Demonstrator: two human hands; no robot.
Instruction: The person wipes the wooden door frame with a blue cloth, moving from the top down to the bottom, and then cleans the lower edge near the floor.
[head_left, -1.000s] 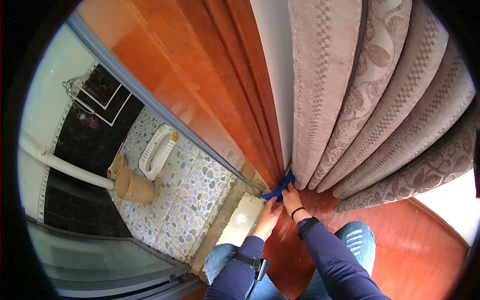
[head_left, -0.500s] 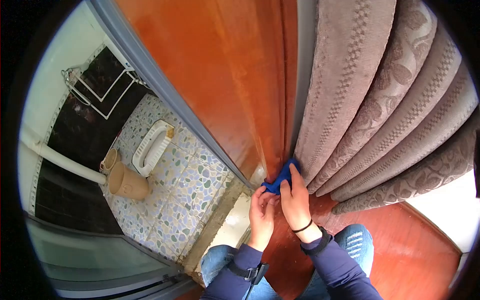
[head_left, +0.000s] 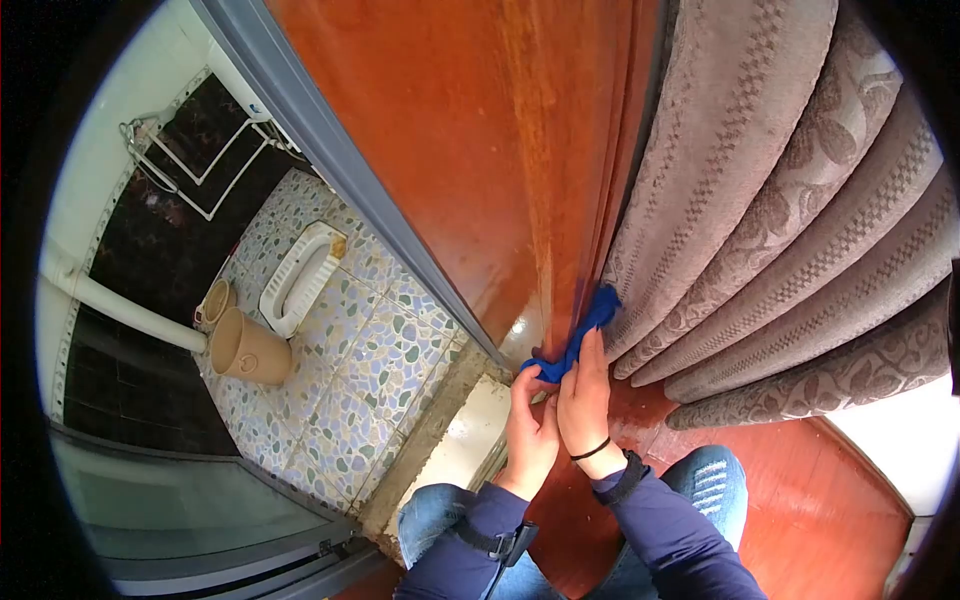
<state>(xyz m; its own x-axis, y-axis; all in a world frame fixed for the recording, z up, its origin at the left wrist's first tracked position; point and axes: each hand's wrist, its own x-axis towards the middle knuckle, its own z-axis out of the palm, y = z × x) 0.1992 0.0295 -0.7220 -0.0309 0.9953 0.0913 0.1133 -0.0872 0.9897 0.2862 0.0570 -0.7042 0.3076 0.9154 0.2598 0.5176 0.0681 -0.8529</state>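
Note:
A bunched blue cloth lies against the foot of the orange-brown wooden panel, close to where the curtain hangs. My left hand has its fingers curled at the cloth's left end, and part of the grip is hidden. With its fingers together and stretched along the cloth, my right hand presses it against the panel's lower edge. The two hands almost touch, and both are low over the reddish floor.
Grey patterned curtains hang close at the right. On the left, past a grey door frame and a rough sill, is a tiled washroom with a squat toilet and a beige bucket. My knees flank my forearms.
The blue cloth is now stretched longer, its upper end further up and right beside the curtain. My right hand has turned more upright and closer to my left. The view has shifted slightly.

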